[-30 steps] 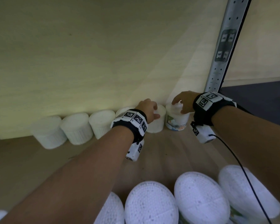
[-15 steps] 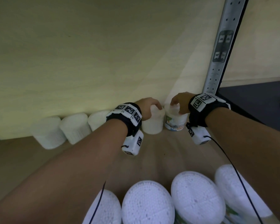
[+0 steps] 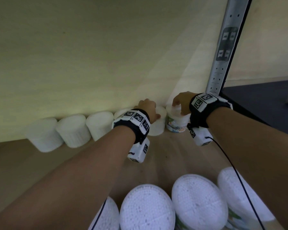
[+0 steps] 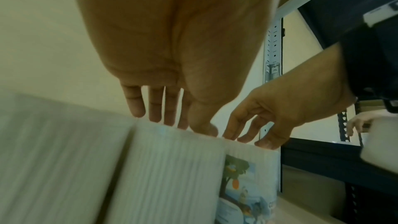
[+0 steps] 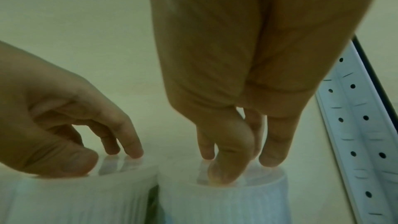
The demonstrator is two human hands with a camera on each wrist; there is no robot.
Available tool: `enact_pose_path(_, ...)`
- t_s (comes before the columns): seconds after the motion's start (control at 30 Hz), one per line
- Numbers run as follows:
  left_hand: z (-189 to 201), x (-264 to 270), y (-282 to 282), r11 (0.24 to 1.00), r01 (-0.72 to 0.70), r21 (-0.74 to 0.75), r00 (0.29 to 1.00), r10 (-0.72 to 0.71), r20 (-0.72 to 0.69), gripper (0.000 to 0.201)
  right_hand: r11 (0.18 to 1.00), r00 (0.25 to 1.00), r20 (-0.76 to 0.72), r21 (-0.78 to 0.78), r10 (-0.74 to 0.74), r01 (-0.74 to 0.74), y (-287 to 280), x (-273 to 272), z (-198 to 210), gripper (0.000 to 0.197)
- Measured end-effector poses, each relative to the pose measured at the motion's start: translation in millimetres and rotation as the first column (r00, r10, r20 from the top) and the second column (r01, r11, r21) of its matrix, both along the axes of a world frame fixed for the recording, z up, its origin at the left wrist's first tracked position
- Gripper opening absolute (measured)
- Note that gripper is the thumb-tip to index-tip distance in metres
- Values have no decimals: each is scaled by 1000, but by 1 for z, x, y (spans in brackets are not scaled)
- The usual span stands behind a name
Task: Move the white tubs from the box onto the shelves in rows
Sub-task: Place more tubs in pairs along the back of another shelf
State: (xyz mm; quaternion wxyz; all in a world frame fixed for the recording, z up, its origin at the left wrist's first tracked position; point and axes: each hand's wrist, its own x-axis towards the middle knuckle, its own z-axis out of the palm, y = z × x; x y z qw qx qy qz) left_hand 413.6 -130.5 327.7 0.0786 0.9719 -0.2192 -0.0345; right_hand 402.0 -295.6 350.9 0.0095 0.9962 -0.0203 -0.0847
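A row of white ribbed tubs (image 3: pixel 71 130) stands along the back panel of the shelf. My left hand (image 3: pixel 147 108) rests its fingertips (image 4: pixel 155 117) on the lid of the second tub from the right (image 3: pixel 156 128), with the thumb at the lid's front edge. My right hand (image 3: pixel 179 103) touches the lid of the rightmost tub (image 3: pixel 176 123), which has a picture label, with fingertips (image 5: pixel 271 161) and thumb set down from above. Neither hand curls round its tub. Both tubs stand upright, side by side, close to the panel.
A second row of white tubs (image 3: pixel 146 209) stands near the shelf's front edge, under my forearms. A perforated metal upright (image 3: pixel 223 47) borders the shelf right beside the rightmost tub. Bare shelf board (image 3: pixel 15 163) lies at the left front.
Both hands have reached a little farther back, and the two tubs under them now stand closer to the back panel. The left hand's fingers have come up onto the lid.
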Motion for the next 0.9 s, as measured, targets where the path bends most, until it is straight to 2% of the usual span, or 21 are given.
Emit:
enact_pose_path(0.07,5,2,2,999,53,-8,996,-54,-71,44,1000,1000,4,5,-2,2,0,0,0,54)
enact_pose_path(0.17,8,2,5,995,88,-47,988,-94,-125,56,1000,1000,12,5,-5,5,0,-1,-1,53)
enact_pose_path(0.23,5,-1,4,993,103,-55,993,-106,-58,60,1000,1000,13,2,-2,2,0,-1,-2,53)
enact_pose_path(0.37,-2,-7,0,996,31,-87,996,-23,91,42,1000,1000,-15,-4,0,0,-1,-1,1,56)
enact_pose_path(0.47,-5,-9,-4,998,-43,-54,994,48,100,51,1000,1000,-22,-10,2,-2,-1,-2,3,56)
enact_pose_path(0.67,-9,-5,-5,999,-26,21,998,25,59,52,1000,1000,-28,18,-3,4,-2,-1,3,56)
enact_pose_path(0.8,-4,-1,0,998,33,51,999,-32,-33,44,1000,1000,-9,21,-3,3,-2,-1,-1,54)
enact_pose_path(0.9,1,-1,5,998,68,14,994,-67,-92,56,1000,1000,0,25,-7,7,-2,-2,-1,53)
